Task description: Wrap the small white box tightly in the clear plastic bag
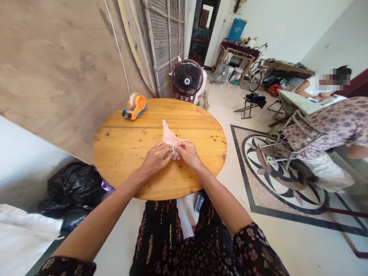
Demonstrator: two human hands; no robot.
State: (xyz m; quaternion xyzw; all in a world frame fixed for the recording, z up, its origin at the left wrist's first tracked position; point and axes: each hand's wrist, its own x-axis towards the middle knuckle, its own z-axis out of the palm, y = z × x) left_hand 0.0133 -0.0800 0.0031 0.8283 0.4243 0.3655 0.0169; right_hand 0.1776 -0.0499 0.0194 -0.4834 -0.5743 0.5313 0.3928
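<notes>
A thin, pale pink piece of material (169, 134), perhaps a plastic bag or cloth, is bunched up above the middle of the round wooden table (129, 153). One pointed corner of it sticks out away from me. My left hand (157, 156) pinches its near left side with bent fingers. On the other side, my right hand (186, 152) grips the gathered part between thumb and fingers. Both hands nearly meet over a whitish crumpled bit. What lies inside the material, if anything, is hidden.
An orange tape dispenser (138, 106) stands at the table's far left edge. Beyond the table is a fan (187, 79). Black plastic bags (74, 188) lie on the left. To the right, one person sits on a chair (299, 134), another at a table (290, 100).
</notes>
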